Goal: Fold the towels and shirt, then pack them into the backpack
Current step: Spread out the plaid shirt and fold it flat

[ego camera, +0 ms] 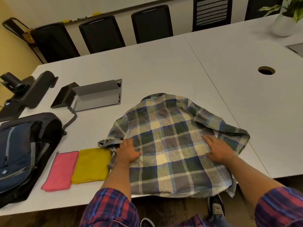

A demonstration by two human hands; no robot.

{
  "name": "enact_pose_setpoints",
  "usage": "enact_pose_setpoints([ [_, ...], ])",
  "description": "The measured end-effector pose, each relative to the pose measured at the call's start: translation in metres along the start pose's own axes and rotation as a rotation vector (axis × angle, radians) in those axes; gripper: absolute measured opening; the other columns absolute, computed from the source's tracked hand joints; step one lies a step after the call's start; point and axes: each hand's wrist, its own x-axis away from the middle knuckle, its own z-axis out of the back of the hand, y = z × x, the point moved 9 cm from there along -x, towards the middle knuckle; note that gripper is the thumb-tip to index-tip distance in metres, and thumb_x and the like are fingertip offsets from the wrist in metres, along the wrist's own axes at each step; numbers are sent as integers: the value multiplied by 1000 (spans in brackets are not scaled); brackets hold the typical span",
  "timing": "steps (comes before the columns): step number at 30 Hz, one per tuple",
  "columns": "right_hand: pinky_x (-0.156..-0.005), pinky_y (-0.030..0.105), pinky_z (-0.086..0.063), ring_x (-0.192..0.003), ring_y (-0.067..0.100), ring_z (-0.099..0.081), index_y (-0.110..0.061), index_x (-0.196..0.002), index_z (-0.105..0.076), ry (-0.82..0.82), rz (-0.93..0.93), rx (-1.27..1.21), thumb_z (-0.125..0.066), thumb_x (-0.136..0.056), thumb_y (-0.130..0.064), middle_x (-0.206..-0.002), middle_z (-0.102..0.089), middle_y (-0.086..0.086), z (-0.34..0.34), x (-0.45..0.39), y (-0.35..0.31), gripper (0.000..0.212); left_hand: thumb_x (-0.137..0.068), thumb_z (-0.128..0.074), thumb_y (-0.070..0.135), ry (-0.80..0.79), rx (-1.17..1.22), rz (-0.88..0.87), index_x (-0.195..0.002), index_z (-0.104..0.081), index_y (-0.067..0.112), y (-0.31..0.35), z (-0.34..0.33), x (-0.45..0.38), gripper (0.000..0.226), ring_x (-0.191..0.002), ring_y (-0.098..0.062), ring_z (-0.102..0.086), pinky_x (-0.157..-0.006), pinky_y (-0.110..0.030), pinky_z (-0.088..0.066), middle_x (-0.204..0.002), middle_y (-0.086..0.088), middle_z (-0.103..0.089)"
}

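the shirt [172, 141], a plaid in green, blue and cream, lies back side up on the white table [147, 71], collar toward the far side, lower hem hanging slightly over the near edge. the left sleeve is bunched at the shirt's left side; the right sleeve is folded across the right shoulder area. the left hand [128, 152] rests on the shirt's left edge, just beside the bunched sleeve; its fingers are mostly straight and close together, palm down, and whether the fingertips pinch any cloth cannot be told. the right hand [218, 149] lies flat on the right part of the shirt, fingers straight and slightly apart, pressing the cloth down, gripping nothing. the yellow towel [91, 164] lies folded left of the shirt, its right edge touching or just under the shirt's left side. the pink towel [60, 171] lies folded just beside the yellow towel, on its left. the backpack [21, 154], navy and black, lies at the table's left end, near the pink towel, one strap trailing toward the cable box [98, 94]. the cable box is set in the table with its lid raised. a black device [31, 90] sits at the far left corner. black chairs [101, 33] stand along the far side. a plant pot [283, 25] stands at the far right. a round grommet hole [266, 70] lies in the right table section.
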Motion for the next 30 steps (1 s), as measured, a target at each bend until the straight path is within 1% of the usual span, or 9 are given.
enact_pose_setpoints([
  [2,-113,42,-38,-146,29,-33,-30,-160,0,-52,-11,26,-60,-93,-44,-167,-12,7,-8,-5,-6,91,-82,-65,60,-67,-38,-24,-154,-23,21,7,-14,0,92,-145,-36,-27,-114,-50,-31,-161,-10,-19],
  [7,-116,50,-35,-152,32,-20,-33,-160,3,-171,-50,28,-62,-93,-48,-169,1,6,-23,-16,-16,94,-79,-69,62,-218,-123,-47,-159,-10,26,17,-43,-2,106,-152,-34,-7,-121,-52,-18,-167,-4,4],
  [9,-115,50,-36,-153,32,-19,-32,-160,2,-185,-55,33,-62,-93,-46,-169,4,6,-22,-22,-18,94,-75,-73,62,-273,-107,-33,-159,-4,30,19,-50,-4,113,-152,-37,-1,-120,-57,-16,-167,-2,11],
  [12,-117,49,-33,-153,32,-15,-32,-160,1,-183,-69,30,-63,-93,-47,-168,8,7,-9,-37,-18,94,-70,-81,60,-328,-99,-12,-158,6,36,24,-51,-9,125,-151,-41,8,-119,-63,-16,-165,-2,20],
  [17,-120,53,-25,-155,33,-2,-33,-160,2,-176,-89,24,-67,-90,-50,-168,12,9,18,-73,-13,100,-67,-86,54,-324,-116,-15,-157,15,34,32,-40,-30,136,-149,-46,12,-119,-61,-16,-163,-7,25],
  [20,-119,57,-28,-154,35,0,-37,-159,3,-177,-114,-11,-69,-88,-41,-168,12,9,34,-92,-10,101,-65,-88,53,-290,-128,-26,-157,14,30,34,-32,-44,140,-150,-45,12,-119,-60,-19,-163,-9,26],
  [22,-118,60,-28,-154,38,1,-40,-159,3,-190,-129,-32,-72,-86,-41,-167,14,8,40,-103,-9,104,-64,-89,51,-263,-125,-31,-157,14,30,37,-27,-51,141,-150,-44,12,-119,-59,-18,-163,-9,26],
  [26,-119,64,-14,-152,44,5,-45,-158,0,-320,-132,-112,-79,-79,-49,-165,22,7,30,-118,-12,111,-62,-90,52,-285,-82,7,-156,18,33,39,-29,-62,144,-148,-46,18,-118,-62,-14,-161,-10,30],
  [30,-118,68,-10,-151,44,13,-47,-157,-4,-428,-131,-109,-82,-74,-55,-164,27,4,3,-123,-14,114,-55,-88,64,-340,-27,35,-154,22,36,38,-46,-69,150,-148,-49,14,-115,-68,-16,-161,-13,30],
])
